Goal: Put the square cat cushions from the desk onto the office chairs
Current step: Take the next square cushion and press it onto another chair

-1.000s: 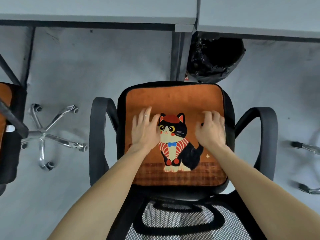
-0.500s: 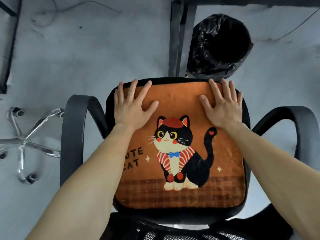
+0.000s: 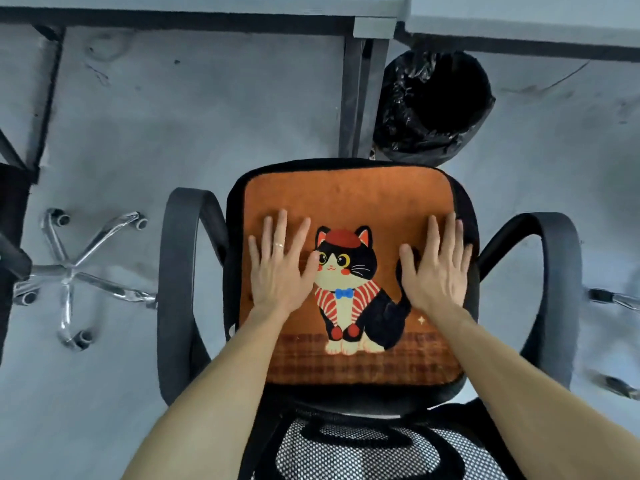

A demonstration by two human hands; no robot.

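Observation:
An orange square cat cushion [image 3: 349,199] with a black-and-white cat in a red beret lies flat on the seat of a black office chair [image 3: 178,292] below me. My left hand [image 3: 280,268] rests palm down on the cushion left of the cat, fingers spread, a ring on one finger. My right hand [image 3: 438,268] lies flat on the cushion's right side, covering part of the cat's tail. Neither hand holds anything. The chair's mesh backrest [image 3: 363,448] is at the bottom edge.
A bin lined with a black bag [image 3: 433,105] stands beyond the chair beside a grey desk leg [image 3: 353,95]. Desk edges [image 3: 207,8] run along the top. A second chair's chrome wheeled base [image 3: 72,275] is at left; another base [image 3: 616,303] shows at right.
Both hands slid back from the cushion's far corners toward its middle, still flat on it. The view tilted up, so the desk edges show again.

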